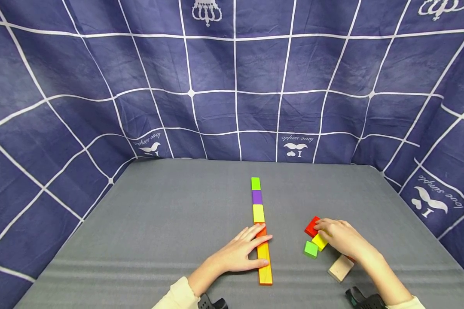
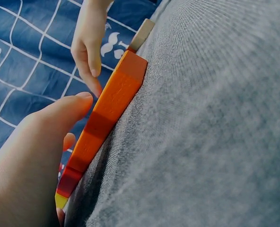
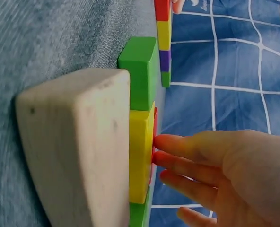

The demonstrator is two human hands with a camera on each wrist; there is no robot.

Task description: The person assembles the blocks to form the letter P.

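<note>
My left hand [image 1: 237, 254] rests on a straight row of blocks, its fingers stretched over a red-orange block [image 1: 261, 232] and its thumb on a long orange block [image 1: 265, 276]. Beyond them the row continues with a yellow block [image 1: 258, 213], a purple block [image 1: 257, 197] and a green block [image 1: 256, 183]. To the right, my right hand [image 1: 342, 237] reaches over a loose group, fingertips at a red block [image 1: 311, 226]. Beside that lie a yellow block [image 3: 139, 156] and a green cube [image 3: 139, 71]. A plain wooden block [image 1: 340, 268] sits near my right wrist.
The grey cloth-covered table [image 1: 170, 206] spreads around both groups. Behind it and at the sides hangs a blue curtain [image 1: 216, 111] with white grid lines. A reddish piece [image 1: 350, 259] shows partly from under my right wrist.
</note>
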